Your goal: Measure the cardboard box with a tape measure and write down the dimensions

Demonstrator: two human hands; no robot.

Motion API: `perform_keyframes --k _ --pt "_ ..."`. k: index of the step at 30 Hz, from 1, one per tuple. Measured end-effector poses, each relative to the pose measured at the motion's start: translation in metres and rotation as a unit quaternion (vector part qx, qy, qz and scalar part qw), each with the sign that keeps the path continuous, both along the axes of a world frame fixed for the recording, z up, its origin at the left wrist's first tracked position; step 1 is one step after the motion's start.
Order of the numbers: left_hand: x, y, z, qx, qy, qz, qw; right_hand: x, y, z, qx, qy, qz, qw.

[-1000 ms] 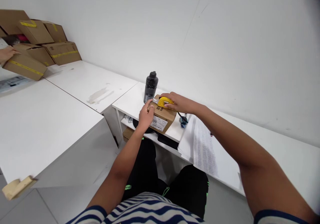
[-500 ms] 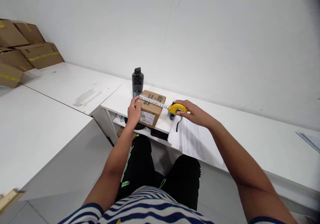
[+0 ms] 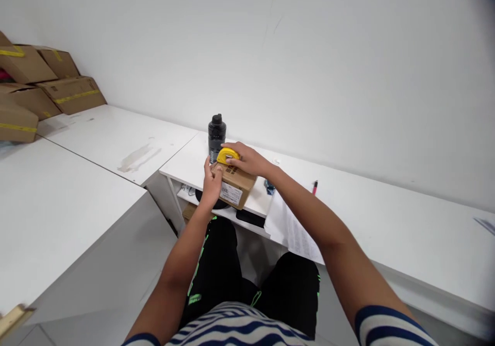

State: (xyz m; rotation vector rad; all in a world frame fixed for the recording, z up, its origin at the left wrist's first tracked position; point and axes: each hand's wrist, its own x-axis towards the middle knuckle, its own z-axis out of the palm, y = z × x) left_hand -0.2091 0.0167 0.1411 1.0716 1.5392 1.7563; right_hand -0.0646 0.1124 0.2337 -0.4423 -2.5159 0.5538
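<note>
A small brown cardboard box (image 3: 236, 185) with a white label sits at the front edge of a white desk (image 3: 371, 222). My left hand (image 3: 212, 180) grips the box's left end, fingers closed against it. My right hand (image 3: 247, 159) holds a yellow tape measure (image 3: 227, 155) on top of the box near its far left corner. No length of tape shows drawn out.
A black bottle (image 3: 215, 132) stands just behind the box. Printed papers (image 3: 294, 223) lie to the right, with a small blue object (image 3: 269, 186) and a red pen (image 3: 314, 186) beyond. Taped cardboard boxes (image 3: 46, 83) are stacked far left. A shelf runs under the desk.
Half a second ago the tape was stretched across the box top, with my right hand off to the right. Now my right hand has brought the measure back onto the box.
</note>
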Motion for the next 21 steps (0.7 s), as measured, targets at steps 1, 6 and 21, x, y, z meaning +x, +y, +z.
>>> perform_keyframes --k 1,6,21 --pt "0.001 -0.001 -0.001 -0.007 -0.013 0.003 1.0 -0.012 0.0 0.001 0.001 0.012 0.005 1.0" --pt "0.009 0.002 -0.004 0.033 0.036 0.063 0.997 -0.018 -0.015 0.009 0.018 0.06 -0.017 0.998" --pt "0.167 -0.124 -0.03 -0.138 -0.143 -0.414 0.888 0.112 -0.246 -0.181 -0.056 0.399 -0.433 0.807"
